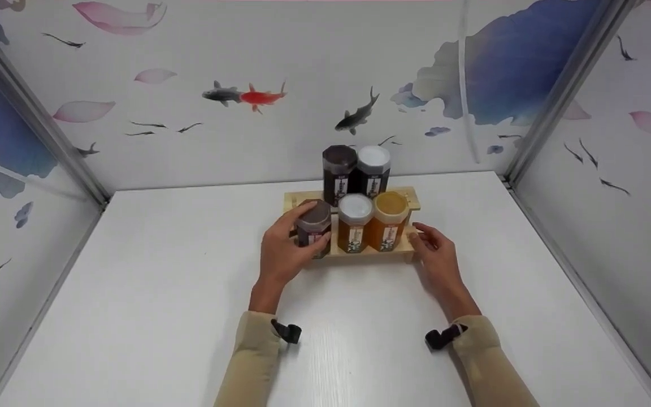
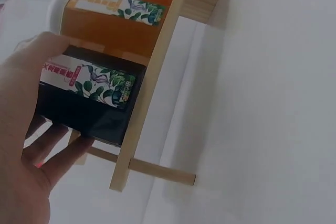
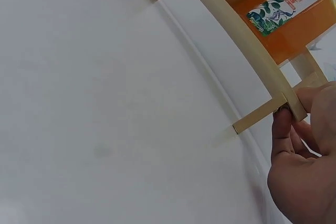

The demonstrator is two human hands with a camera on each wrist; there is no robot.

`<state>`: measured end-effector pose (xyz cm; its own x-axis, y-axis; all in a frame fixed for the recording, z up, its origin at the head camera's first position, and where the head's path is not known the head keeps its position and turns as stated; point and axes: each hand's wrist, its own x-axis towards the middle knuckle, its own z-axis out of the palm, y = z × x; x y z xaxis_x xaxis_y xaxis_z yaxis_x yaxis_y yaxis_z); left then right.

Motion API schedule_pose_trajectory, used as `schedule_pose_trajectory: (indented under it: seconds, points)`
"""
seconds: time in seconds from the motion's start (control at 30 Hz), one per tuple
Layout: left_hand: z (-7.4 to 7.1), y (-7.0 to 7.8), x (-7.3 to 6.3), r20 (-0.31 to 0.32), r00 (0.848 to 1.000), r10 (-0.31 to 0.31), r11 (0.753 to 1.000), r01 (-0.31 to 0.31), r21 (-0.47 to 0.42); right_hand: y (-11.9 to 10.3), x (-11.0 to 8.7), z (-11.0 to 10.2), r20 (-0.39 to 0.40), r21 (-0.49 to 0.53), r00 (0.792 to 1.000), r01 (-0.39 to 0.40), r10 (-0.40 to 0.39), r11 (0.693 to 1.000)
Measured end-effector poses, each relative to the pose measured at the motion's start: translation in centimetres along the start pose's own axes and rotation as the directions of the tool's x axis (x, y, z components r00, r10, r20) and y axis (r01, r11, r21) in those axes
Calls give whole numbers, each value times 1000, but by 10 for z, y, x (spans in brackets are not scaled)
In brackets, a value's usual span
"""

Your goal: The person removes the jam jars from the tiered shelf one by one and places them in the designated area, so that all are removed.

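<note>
My left hand (image 1: 281, 254) grips a dark jar (image 2: 79, 109) with a floral label, its thumb on one side and fingers on the other. In the left wrist view that jar's base is right at the front shelf of a two-tier wooden rack (image 1: 298, 199). With thumb and fingers, my right hand (image 1: 439, 259) pinches the right end of this front shelf (image 3: 286, 94). Beside the dark jar stand an amber jar with a white lid (image 1: 354, 226) and an amber jar with a yellow lid (image 1: 389, 226).
On the rack's upper tier, behind, are a dark jar with a dark lid (image 1: 339, 169) and a dark jar with a white lid (image 1: 374, 169). The rack stands on a white table (image 1: 161, 282). Printed panels (image 1: 303, 51) enclose the table's back and sides.
</note>
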<state>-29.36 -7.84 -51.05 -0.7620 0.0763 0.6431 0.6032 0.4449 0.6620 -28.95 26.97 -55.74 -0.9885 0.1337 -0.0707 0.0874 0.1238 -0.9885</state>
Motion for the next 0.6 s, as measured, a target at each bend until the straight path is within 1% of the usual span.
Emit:
schedule_pose_trajectory:
  seconds: [0.07, 0.17, 0.23, 0.37, 0.47, 0.53, 0.6]
  points:
    - [-6, -5, 0, -35, 999, 21, 1000, -21, -21, 0, 0, 0, -6, -13, 1000, -4, 4, 1000]
    - [-15, -11, 1, -113, 993, 40, 998, -45, -46, 0, 0, 0, -16, -21, 1000, -10, 10, 1000]
    - [-23, -13, 3, -176, 983, 50, 997, -60, -56, -1, 0, 0, -18, -18, 1000, -12, 12, 1000]
    - [-40, -19, 7, -286, 957, 56, 995, -76, -59, -2, 0, 0, -12, -19, 1000, -14, 14, 1000]
    - [-50, -25, 6, -338, 940, 37, 998, -53, -41, -1, 0, 1, -12, -19, 1000, -13, 12, 1000]
    - [-56, -31, 4, -356, 934, 9, 999, -21, -31, -1, 0, 1, -19, -15, 1000, -2, 1, 1000]
    - [-59, -37, 1, -368, 929, -31, 999, 23, -24, 0, 0, 2, -27, -17, 1000, 10, -10, 1000]
